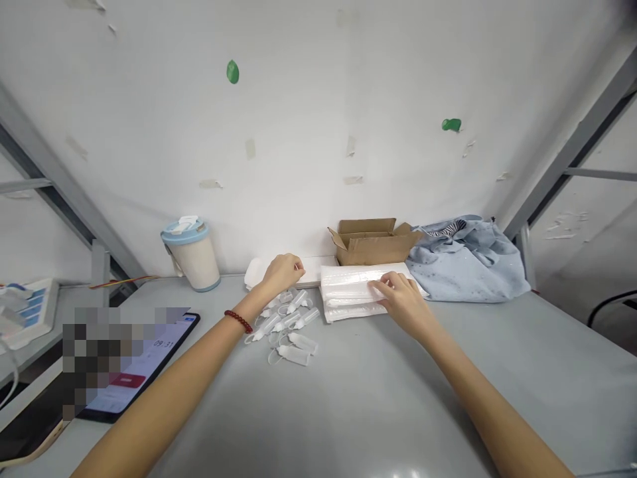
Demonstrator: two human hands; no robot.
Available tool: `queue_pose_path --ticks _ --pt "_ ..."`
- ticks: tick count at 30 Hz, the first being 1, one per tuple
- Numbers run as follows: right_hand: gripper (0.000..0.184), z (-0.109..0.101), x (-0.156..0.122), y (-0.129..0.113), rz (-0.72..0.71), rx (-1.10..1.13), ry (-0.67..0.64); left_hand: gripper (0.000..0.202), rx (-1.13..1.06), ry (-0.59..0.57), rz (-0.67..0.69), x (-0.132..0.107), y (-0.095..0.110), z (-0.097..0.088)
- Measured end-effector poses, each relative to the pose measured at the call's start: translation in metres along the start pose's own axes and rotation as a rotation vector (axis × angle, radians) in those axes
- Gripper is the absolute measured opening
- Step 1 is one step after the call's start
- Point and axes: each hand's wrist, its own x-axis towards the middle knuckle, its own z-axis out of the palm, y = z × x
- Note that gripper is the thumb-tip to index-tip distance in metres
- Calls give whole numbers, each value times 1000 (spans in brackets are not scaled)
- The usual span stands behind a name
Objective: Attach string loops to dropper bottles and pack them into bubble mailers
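My left hand point(283, 271) hovers with curled fingers above a heap of several small clear plastic dropper bottles point(291, 328) on the grey table point(348, 398); what its fingertips hold, if anything, I cannot make out. A red bead bracelet sits on that wrist. My right hand point(402, 299) rests on a stack of clear plastic bags point(348, 292), its fingers pinching the edge of the top bag. A second white stack point(256, 272) lies behind my left hand.
An open cardboard box point(373, 244) stands at the back by the wall, a crumpled light-blue cloth point(468, 262) to its right. A cream cup with a blue lid point(192, 253) stands back left. A phone point(144, 372) lies at the left.
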Motion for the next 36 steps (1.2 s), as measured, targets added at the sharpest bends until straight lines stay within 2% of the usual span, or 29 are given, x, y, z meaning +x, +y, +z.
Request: queue_pose_path --ticks 3,7,12,14,16,18,20,24,27,29,32,34,36 --pt "32 1 -1 3 20 1 -9 16 86 -106 54 10 -9 -6" --pt "36 1 -2 5 50 7 -32 30 166 -241 90 19 -14 3" --pt "25 -2 -2 4 67 17 -51 30 173 -336 106 26 -19 10" --pt "33 -4 -2 2 63 29 -52 30 164 -345 114 26 -23 9" --pt "50 -6 -1 -1 46 50 -52 30 154 -330 124 27 -27 6" --pt "64 -7 -1 -4 21 71 -67 25 143 -287 137 28 -31 1" --pt "68 -6 -1 -5 4 81 -101 17 130 -210 152 31 -33 -5" --pt "56 -2 -1 -4 10 58 -150 14 128 6 182 34 -33 -20" --pt "51 1 -1 -1 3 53 -133 16 149 156 225 23 -27 -31" --pt "55 1 -1 -2 -7 79 -81 17 170 231 278 4 -20 -33" --pt "70 -5 1 -17 -42 146 136 21 222 307 389 -38 -8 -23" --pt "67 -13 1 -37 -111 141 326 26 364 464 639 -70 0 -6" --pt "46 -19 -1 -61 -228 79 400 19 430 518 843 -98 7 15"
